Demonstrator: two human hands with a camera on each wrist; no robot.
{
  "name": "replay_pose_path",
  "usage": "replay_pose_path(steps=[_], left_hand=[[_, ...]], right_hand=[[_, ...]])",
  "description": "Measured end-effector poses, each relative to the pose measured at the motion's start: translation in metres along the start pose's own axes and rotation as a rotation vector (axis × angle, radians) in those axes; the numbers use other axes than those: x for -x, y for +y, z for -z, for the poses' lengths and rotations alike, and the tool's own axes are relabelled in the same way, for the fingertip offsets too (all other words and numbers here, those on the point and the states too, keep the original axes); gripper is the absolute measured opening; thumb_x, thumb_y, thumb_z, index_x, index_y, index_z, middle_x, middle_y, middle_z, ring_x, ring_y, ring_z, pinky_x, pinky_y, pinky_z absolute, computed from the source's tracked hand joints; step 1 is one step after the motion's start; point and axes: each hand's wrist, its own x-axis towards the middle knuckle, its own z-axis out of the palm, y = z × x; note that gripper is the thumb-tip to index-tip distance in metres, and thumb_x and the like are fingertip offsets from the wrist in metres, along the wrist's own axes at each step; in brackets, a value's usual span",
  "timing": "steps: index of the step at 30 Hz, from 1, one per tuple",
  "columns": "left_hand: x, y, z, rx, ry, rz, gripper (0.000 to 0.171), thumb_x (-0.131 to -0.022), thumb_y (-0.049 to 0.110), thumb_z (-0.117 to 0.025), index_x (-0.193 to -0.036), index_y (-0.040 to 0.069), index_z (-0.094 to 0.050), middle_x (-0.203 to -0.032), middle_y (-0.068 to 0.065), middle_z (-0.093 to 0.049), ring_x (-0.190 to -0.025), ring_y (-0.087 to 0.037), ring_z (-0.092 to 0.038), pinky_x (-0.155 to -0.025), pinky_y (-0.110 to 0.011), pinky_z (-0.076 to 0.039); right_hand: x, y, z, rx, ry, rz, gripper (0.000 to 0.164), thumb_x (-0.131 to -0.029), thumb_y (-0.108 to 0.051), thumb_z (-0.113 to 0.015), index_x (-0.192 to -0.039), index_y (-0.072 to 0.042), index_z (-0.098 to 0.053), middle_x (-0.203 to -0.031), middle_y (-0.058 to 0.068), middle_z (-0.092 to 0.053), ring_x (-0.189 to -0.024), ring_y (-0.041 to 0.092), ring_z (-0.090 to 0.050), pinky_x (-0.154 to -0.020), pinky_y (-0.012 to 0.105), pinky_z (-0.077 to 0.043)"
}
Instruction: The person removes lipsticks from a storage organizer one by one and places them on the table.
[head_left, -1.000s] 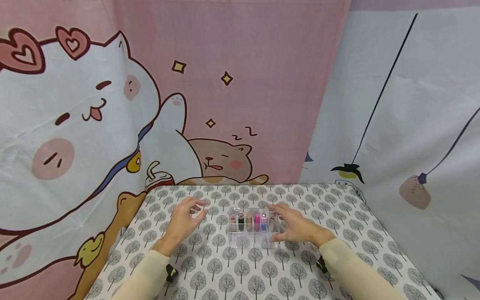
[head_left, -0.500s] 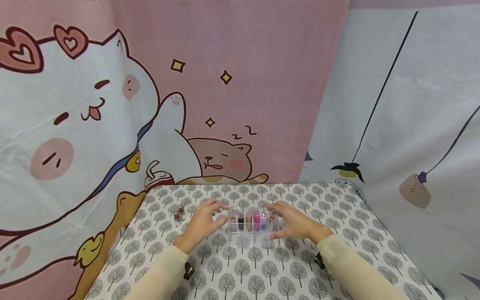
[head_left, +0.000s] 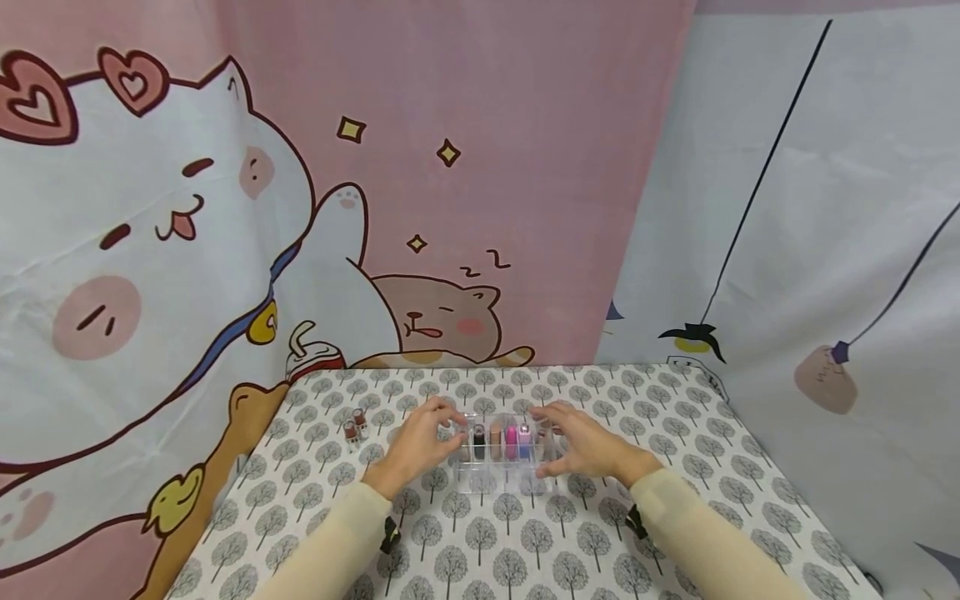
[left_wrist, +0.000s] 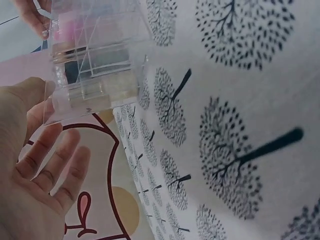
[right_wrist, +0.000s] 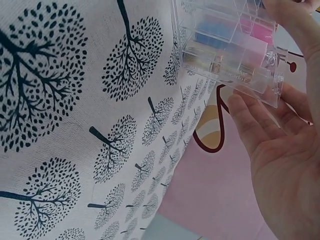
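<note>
A clear plastic lipstick organizer (head_left: 491, 478) lies on the table, its back row of slots filled with several upright tubes. Among them are a black tube (head_left: 479, 442), a tan one (head_left: 496, 442), a bright pink one (head_left: 512, 442) and a pink-and-blue one (head_left: 525, 442). My left hand (head_left: 422, 440) grips the organizer's left end, thumb at the front side and index finger behind the clear wall (left_wrist: 57, 107). At the opposite end, my right hand (head_left: 600, 443) spans the organizer from front to back, its lower fingers (right_wrist: 250, 115) loosely spread. The end slots are partly covered by my hands.
Two small tubes with brown tops (head_left: 350, 431) stand together on the table to the left. A white cloth with grey trees (head_left: 480, 542) covers the tabletop. Behind it hangs a pink curtain (head_left: 525, 208) with cartoon animals.
My left hand has moved right to the organizer's left end, uncovering the two brown-topped tubes. My right hand and the organizer stay nearly in place.
</note>
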Motion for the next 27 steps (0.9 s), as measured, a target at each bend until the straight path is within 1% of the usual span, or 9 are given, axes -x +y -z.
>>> replay_pose_path(steps=[3, 6, 10, 14, 17, 21, 24, 27], left_hand=[[0.000, 0.000, -0.003, 0.004, 0.009, -0.007, 0.017, -0.103, 0.019, -0.091, -0.119, 0.014, -0.089, -0.129, -0.003, -0.075, -0.109, -0.023, -0.076, -0.084, -0.028, -0.067], [-0.001, 0.001, -0.005, 0.004, 0.020, -0.012, 0.015, -0.102, 0.016, -0.092, -0.117, 0.014, -0.088, -0.125, -0.005, -0.075, -0.105, -0.022, -0.076, -0.083, -0.027, -0.068], [-0.003, 0.003, -0.004, 0.027, 0.008, 0.009, 0.015, -0.099, 0.013, -0.093, -0.114, 0.013, -0.087, -0.126, -0.007, -0.074, -0.104, -0.023, -0.076, -0.081, -0.025, -0.068], [-0.004, 0.005, -0.003, 0.072, -0.023, 0.051, 0.015, -0.098, 0.012, -0.094, -0.110, 0.014, -0.086, -0.128, -0.009, -0.074, -0.105, -0.026, -0.077, -0.078, -0.023, -0.066], [-0.004, 0.006, -0.001, 0.085, -0.039, 0.060, 0.016, -0.098, 0.012, -0.095, -0.111, 0.013, -0.086, -0.129, -0.009, -0.074, -0.103, -0.024, -0.077, -0.075, -0.021, -0.065], [-0.006, 0.007, -0.001, 0.065, -0.045, 0.055, 0.017, -0.097, 0.011, -0.095, -0.113, 0.012, -0.088, -0.130, -0.010, -0.076, -0.100, -0.020, -0.076, -0.076, -0.020, -0.065], [-0.008, 0.008, -0.001, 0.049, -0.046, 0.058, 0.017, -0.097, 0.011, -0.095, -0.112, 0.011, -0.087, -0.132, -0.010, -0.076, -0.101, -0.024, -0.078, -0.078, -0.021, -0.067], [-0.010, 0.010, 0.001, 0.039, -0.048, 0.059, 0.016, -0.097, 0.011, -0.095, -0.110, 0.011, -0.087, -0.129, -0.009, -0.077, -0.104, -0.029, -0.079, -0.080, -0.023, -0.067]], right_hand=[[0.000, -0.001, 0.000, -0.009, -0.001, 0.000, 0.113, -0.085, -0.048, -0.105, -0.176, -0.012, -0.048, -0.161, 0.012, -0.067, -0.138, 0.034, -0.071, -0.120, 0.065, -0.064], [0.000, -0.001, 0.000, -0.005, 0.004, -0.004, 0.114, -0.085, -0.049, -0.105, -0.176, -0.013, -0.048, -0.163, 0.012, -0.066, -0.143, 0.038, -0.069, -0.123, 0.069, -0.061], [0.000, 0.000, 0.000, -0.009, 0.006, -0.017, 0.114, -0.085, -0.050, -0.105, -0.176, -0.014, -0.048, -0.165, 0.013, -0.065, -0.150, 0.042, -0.065, -0.128, 0.074, -0.055], [0.001, 0.000, -0.002, -0.026, -0.002, -0.022, 0.112, -0.086, -0.049, -0.104, -0.176, -0.014, -0.048, -0.164, 0.012, -0.065, -0.146, 0.039, -0.067, -0.125, 0.071, -0.059], [0.002, 0.000, -0.003, -0.037, -0.004, -0.022, 0.112, -0.086, -0.048, -0.104, -0.176, -0.014, -0.048, -0.163, 0.011, -0.066, -0.142, 0.036, -0.069, -0.122, 0.068, -0.062], [0.002, 0.000, -0.003, -0.031, 0.000, -0.021, 0.112, -0.086, -0.049, -0.104, -0.176, -0.013, -0.048, -0.163, 0.011, -0.066, -0.142, 0.037, -0.069, -0.122, 0.069, -0.061], [0.002, 0.000, -0.002, -0.027, 0.005, -0.022, 0.113, -0.086, -0.049, -0.104, -0.176, -0.014, -0.047, -0.163, 0.011, -0.066, -0.143, 0.037, -0.069, -0.123, 0.069, -0.061], [0.001, 0.000, -0.002, -0.027, 0.008, -0.018, 0.113, -0.086, -0.049, -0.104, -0.177, -0.014, -0.047, -0.163, 0.011, -0.066, -0.143, 0.037, -0.069, -0.123, 0.069, -0.061]])
